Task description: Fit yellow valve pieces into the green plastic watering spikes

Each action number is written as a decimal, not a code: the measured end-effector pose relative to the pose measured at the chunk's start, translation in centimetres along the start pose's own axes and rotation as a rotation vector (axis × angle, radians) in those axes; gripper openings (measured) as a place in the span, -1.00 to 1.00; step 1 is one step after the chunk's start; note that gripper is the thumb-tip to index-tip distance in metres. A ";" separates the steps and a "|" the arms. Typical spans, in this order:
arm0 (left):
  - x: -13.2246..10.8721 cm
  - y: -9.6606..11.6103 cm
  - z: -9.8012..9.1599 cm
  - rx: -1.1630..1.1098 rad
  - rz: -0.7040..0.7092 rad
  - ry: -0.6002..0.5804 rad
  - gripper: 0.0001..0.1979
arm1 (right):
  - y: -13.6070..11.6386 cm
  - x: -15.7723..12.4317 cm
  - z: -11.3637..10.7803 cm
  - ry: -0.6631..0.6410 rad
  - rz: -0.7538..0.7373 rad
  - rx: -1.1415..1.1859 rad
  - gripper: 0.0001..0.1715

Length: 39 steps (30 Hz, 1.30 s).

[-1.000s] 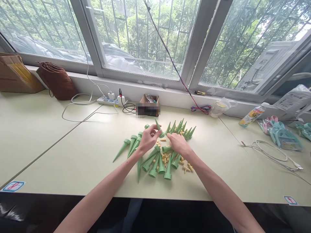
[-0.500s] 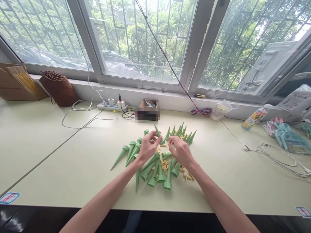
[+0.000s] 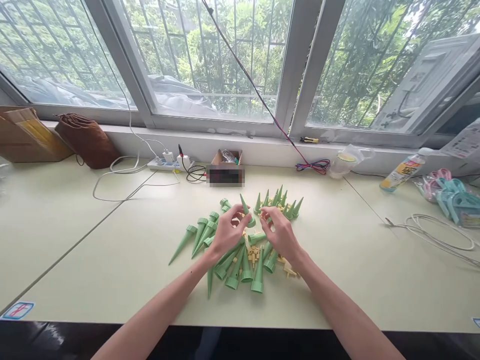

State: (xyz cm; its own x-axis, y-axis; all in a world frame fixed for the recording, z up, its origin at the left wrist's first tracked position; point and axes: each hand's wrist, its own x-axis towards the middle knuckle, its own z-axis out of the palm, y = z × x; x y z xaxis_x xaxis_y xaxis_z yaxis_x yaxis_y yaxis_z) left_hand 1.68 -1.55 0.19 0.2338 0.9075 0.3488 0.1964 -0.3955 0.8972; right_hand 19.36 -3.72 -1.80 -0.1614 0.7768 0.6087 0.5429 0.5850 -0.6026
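Observation:
My left hand [image 3: 229,229] is closed on a green cone [image 3: 245,204], its tip pointing up and its wide end toward my right hand. The fingertips of my right hand [image 3: 278,229] are pinched together beside it, around something too small to make out. Under and around both hands lie loose green cones with ribbed collars [image 3: 257,272] and small yellow fittings [image 3: 254,256]. Several green cones stand upright in a group [image 3: 279,197] just beyond my right hand. More cones [image 3: 183,244] lie on their sides to the left.
On the pale table [image 3: 112,280] stand a small open box [image 3: 225,172], a power strip [image 3: 168,164], a brown pouch [image 3: 88,140] and a cardboard box [image 3: 30,135]. To the right are a bottle [image 3: 403,172], blue and pink clips [image 3: 455,200] and a coiled white cable [image 3: 435,232].
The view has shifted slightly. My right fingertips have drawn together a little near the cone. My left hand keeps its hold on the cone.

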 end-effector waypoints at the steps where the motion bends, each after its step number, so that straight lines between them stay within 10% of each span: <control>1: 0.0 0.0 0.0 0.006 0.004 -0.005 -0.76 | 0.0 0.0 0.0 0.001 0.000 0.007 -0.72; 39: 0.0 -0.3 0.1 0.173 0.095 -0.032 -0.78 | -0.4 -0.3 0.7 0.094 0.084 0.219 -0.73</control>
State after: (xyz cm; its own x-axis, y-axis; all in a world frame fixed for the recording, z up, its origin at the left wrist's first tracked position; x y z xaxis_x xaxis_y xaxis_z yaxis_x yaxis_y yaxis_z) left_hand 1.74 -1.43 -0.16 0.2885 0.8612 0.4185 0.3324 -0.5000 0.7997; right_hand 18.60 -3.97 -2.11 -0.0404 0.8058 0.5908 0.3581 0.5637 -0.7443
